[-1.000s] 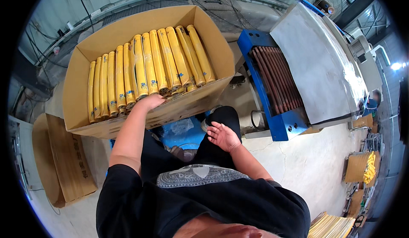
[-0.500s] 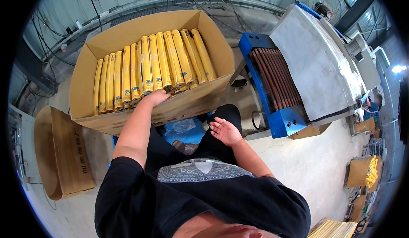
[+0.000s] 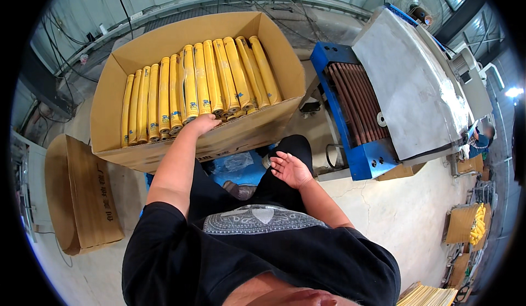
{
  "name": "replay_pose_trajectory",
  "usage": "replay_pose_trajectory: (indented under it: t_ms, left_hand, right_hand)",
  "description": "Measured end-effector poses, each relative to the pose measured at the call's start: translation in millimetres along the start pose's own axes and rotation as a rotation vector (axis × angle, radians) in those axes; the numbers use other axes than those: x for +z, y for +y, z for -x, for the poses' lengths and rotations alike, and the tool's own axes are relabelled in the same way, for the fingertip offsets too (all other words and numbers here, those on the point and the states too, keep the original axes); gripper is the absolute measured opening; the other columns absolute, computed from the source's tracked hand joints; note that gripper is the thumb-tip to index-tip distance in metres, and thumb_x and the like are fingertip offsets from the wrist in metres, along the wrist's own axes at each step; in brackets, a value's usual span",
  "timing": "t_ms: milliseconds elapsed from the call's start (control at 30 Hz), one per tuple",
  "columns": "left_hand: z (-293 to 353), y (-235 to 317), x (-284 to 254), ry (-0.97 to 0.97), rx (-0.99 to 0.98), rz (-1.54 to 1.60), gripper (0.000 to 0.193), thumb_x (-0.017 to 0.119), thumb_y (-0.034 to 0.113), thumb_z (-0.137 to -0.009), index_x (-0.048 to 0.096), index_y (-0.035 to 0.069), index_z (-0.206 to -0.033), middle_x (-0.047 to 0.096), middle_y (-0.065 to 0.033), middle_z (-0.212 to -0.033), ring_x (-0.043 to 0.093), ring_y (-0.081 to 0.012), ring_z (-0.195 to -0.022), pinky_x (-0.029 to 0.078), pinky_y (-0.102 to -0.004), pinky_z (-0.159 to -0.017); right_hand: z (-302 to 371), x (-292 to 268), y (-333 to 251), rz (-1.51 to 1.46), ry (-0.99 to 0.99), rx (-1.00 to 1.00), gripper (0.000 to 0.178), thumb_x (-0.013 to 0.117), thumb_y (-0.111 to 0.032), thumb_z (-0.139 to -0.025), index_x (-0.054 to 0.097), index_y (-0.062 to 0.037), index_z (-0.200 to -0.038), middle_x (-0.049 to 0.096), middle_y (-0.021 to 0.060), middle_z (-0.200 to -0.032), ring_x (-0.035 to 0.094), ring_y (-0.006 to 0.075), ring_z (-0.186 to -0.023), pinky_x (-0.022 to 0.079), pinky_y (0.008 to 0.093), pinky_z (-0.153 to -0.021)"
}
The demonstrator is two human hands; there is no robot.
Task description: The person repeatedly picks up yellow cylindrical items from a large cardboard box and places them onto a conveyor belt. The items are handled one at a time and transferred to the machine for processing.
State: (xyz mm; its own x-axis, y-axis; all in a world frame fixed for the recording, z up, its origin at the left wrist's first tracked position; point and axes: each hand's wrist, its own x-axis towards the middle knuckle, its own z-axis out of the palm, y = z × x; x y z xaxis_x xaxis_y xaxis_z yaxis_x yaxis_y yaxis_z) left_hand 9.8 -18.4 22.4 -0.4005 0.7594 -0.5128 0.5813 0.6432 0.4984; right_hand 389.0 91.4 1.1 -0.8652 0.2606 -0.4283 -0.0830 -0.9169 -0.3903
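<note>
My left hand is hooked over the near rim of a large open cardboard box; its fingertips are partly hidden there. Inside the box, yellow wrapped rolls lie side by side in a row, with more ends showing beneath. My right hand hangs above my right thigh, palm up, fingers spread and holding nothing. To the right of the box is a blue-framed roller machine with dark brown rollers and a grey hood. A pale ring-shaped end shows at the hood's edge.
Another cardboard box stands at the left. A blue sheet lies by my feet. Behind the machine is a fan. At the far right are a person, a carton with yellow rolls, and stacked yellow pieces below.
A pale ring-shaped end has appeared at the hood's edge above the rollers. Both my hands keep their places; the whole view has shifted slightly.
</note>
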Motion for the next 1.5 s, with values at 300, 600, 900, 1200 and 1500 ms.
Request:
replay_pose_trajectory:
  t_ms: [300, 600, 900, 1200, 1500]
  left_hand:
    - [-13, -26, 15, 0.176, 0.056, 0.115, 0.05, 0.056, 0.046, -0.087, 0.061, 0.001, -0.107, 0.064, -0.0172, -0.105, 0.06, -0.0302, -0.094, 0.047, -0.0394, -0.082]
    - [-12, -16, 2, 0.034, -0.008, 0.139, 0.056, 0.057, 0.045, -0.086, 0.056, 0.003, -0.123, 0.059, -0.0176, -0.122, 0.057, -0.0302, -0.109, 0.045, -0.037, -0.091]
    - [-2, -3, 0, 0.056, -0.014, 0.141, 0.057, 0.058, 0.046, -0.086, 0.057, 0.002, -0.122, 0.059, -0.018, -0.123, 0.056, -0.0307, -0.111, 0.044, -0.0368, -0.092]
    - [2, 11, -5, 0.022, -0.05, 0.152, 0.056, 0.061, 0.038, -0.086, 0.053, 0.0, -0.127, 0.055, -0.0181, -0.128, 0.053, -0.0286, -0.118, 0.041, -0.0337, -0.099]
    - [73, 139, 25, 0.161, 0.459, 0.533, 0.059, 0.07, 0.034, -0.08, 0.051, 0.0, -0.124, 0.058, -0.0187, -0.121, 0.055, -0.0262, -0.116, 0.044, -0.0379, -0.095]
  right_hand:
    - [5, 4, -11, -0.195, -0.064, -0.067, 0.049, 0.055, -0.044, -0.088, 0.055, -0.0073, -0.12, 0.058, 0.0154, -0.121, 0.055, 0.0299, -0.107, 0.043, 0.0466, -0.092]
    - [30, -9, -126, -0.455, 0.298, -0.754, 0.084, 0.063, -0.059, -0.079, 0.034, 0.0, -0.133, 0.048, 0.0173, -0.124, 0.052, 0.032, -0.104, 0.047, 0.0455, -0.089]
    - [26, -24, -173, -0.691, 0.24, -0.837, 0.096, 0.071, -0.056, -0.072, 0.03, 0.0014, -0.137, 0.037, 0.0189, -0.138, 0.045, 0.0369, -0.12, 0.043, 0.048, -0.098]
    - [4, -50, -182, -0.543, 0.256, -0.956, 0.043, 0.066, -0.031, -0.084, 0.05, -0.009, -0.118, 0.059, 0.0071, -0.108, 0.058, 0.0252, -0.096, 0.051, 0.0405, -0.084]
    - [-2, 65, 24, 0.242, 0.038, -0.432, 0.036, 0.055, -0.015, -0.089, 0.043, -0.0052, -0.121, 0.053, 0.0105, -0.114, 0.055, 0.0253, -0.104, 0.049, 0.0466, -0.089]
